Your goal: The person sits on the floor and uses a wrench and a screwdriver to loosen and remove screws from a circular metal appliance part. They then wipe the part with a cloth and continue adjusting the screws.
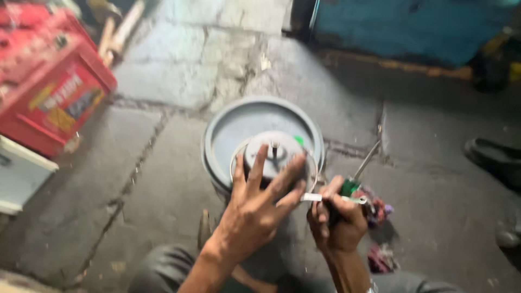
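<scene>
Frame centre: round grey motor point(274, 154) sits on a grey disc point(239, 127) on the floor point(163, 81). Left hand point(255, 209) spread, fingertips on motor. Right hand point(339, 220) clamped on green-handled screwdriver point(358, 173), lower right. Red case point(49, 87) upper left.

You're looking at a matt grey plastic-looking round lid point(239, 122) at frame centre, lying on rough cracked concrete floor point(163, 201), and a glossy red plastic case point(54, 92) sitting upper left.
</scene>
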